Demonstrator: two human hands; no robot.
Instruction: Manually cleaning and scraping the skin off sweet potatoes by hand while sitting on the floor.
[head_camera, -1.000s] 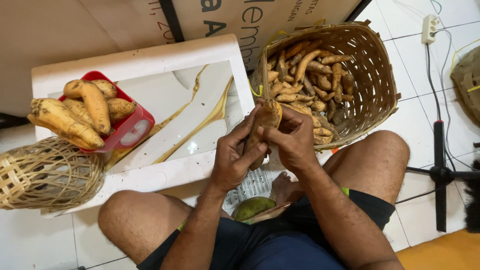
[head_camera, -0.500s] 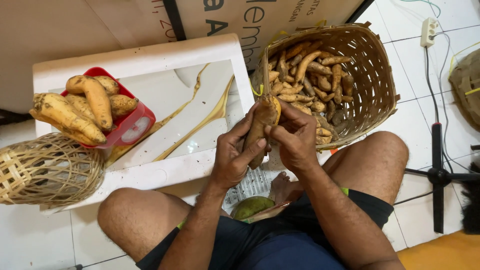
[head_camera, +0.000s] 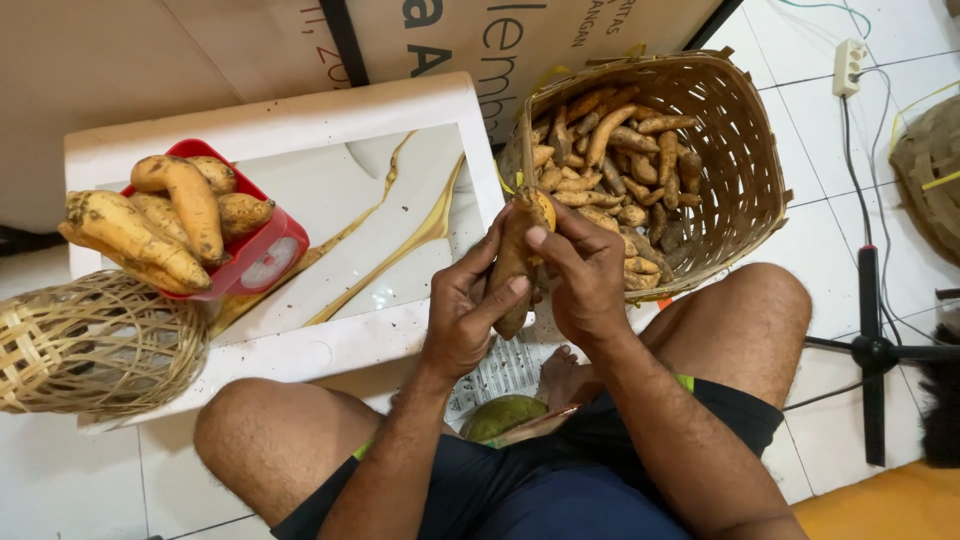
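White slab table with a gold-veined marbled top (head_camera: 330, 200) lies flat on the tiled floor, beyond and to the left of both hands. Person sits on the floor behind it, knees splayed, dark shorts.

Large woven bamboo basket (head_camera: 735, 150), tilted toward the person, sits just beyond the right hand; filled with many small brown-orange tubers (head_camera: 615, 165), unsorted.

Smaller domed wicker basket (head_camera: 95, 345), pale cane, open weave, rests well to the left of the left hand, at the table's near left corner.

Red plastic kitchen scale (head_camera: 262, 255) on the table, farther left of the left hand; four or so big peeled-looking orange-yellow sweet potatoes (head_camera: 185, 205) heaped on top, overhanging its edges.

Left hand (head_camera: 465, 315): fingers curled around the lower half of a long brown sweet potato (head_camera: 512, 262), thumb pressed on its side. Firm wrap.

Right hand (head_camera: 585, 280): closed over the upper part of the same tuber, thumb laid against the skin near the top end, fingers bent behind. Cannot tell whether a blade is in this hand.

The held sweet potato stands nearly upright between the two hands, above the table's near edge, its orange-yellow tip just beside the big basket's rim.

Below the hands, between the thighs: printed paper sheet (head_camera: 505, 365) on the floor, and a green round bowl (head_camera: 500, 415) partly hidden by the forearms.
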